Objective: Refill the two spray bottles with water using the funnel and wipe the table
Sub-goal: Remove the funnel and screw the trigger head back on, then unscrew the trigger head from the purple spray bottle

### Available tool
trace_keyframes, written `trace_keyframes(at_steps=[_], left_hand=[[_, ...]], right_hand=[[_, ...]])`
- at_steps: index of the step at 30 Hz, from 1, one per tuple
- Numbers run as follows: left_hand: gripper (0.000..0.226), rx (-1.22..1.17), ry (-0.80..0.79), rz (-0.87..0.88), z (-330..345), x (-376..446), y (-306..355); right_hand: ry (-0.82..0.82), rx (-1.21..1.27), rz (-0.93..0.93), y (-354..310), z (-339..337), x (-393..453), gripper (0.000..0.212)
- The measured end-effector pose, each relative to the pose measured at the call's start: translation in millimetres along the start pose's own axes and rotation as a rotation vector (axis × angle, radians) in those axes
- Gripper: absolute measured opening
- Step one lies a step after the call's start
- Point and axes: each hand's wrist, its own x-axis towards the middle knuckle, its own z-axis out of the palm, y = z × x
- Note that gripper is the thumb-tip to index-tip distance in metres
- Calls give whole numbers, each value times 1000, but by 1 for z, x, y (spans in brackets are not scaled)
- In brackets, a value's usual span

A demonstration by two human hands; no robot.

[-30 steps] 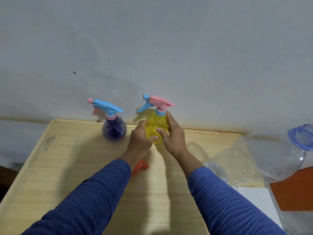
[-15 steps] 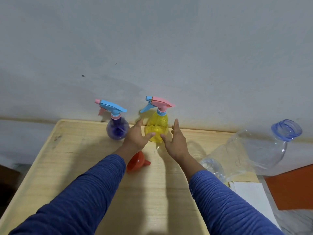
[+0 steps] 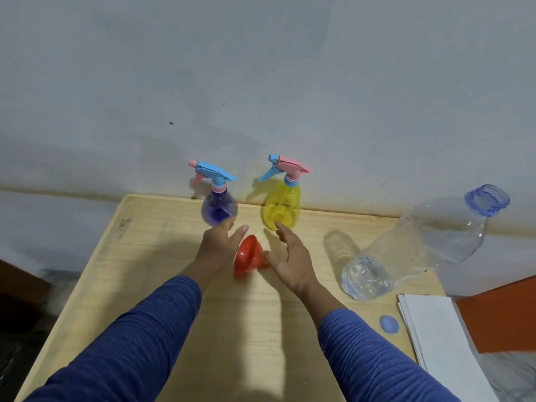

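Pale grey plastered wall (image 3: 261, 82) marked by small dark specks, a stained ledge line run along its base, light wooden table (image 3: 150, 256) pushed against it, soft shadows cast across the tabletop, dark floor (image 3: 17, 329) seen at left

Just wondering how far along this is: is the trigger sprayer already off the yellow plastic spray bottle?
No, the yellow plastic spray bottle stands upright with its pink and blue trigger sprayer seated on its neck.
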Motion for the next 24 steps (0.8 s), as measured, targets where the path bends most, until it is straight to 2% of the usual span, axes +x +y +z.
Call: trace_keyframes(at_steps=[5, 7, 9, 13, 18, 24], left_hand=[[63, -16, 179, 99, -22, 5, -3], [55, -46, 198, 100, -32, 11, -5], [50, -46, 200, 94, -39, 17, -8], [68, -3, 158, 74, -46, 28, -13], [60, -33, 88, 118, -48, 45, -23], [49, -111, 58, 152, -46, 64, -35]], right_hand=[[-33, -42, -113, -29, 8, 18, 72], [-46, -57, -152, -41, 14, 30, 74], [-48, -71, -167, -52, 21, 42, 75], [-48, -98, -133, -65, 38, 66, 75], [-61, -130, -79, -64, 59, 90, 71], [-11, -80, -115, -62, 73, 104, 45]])
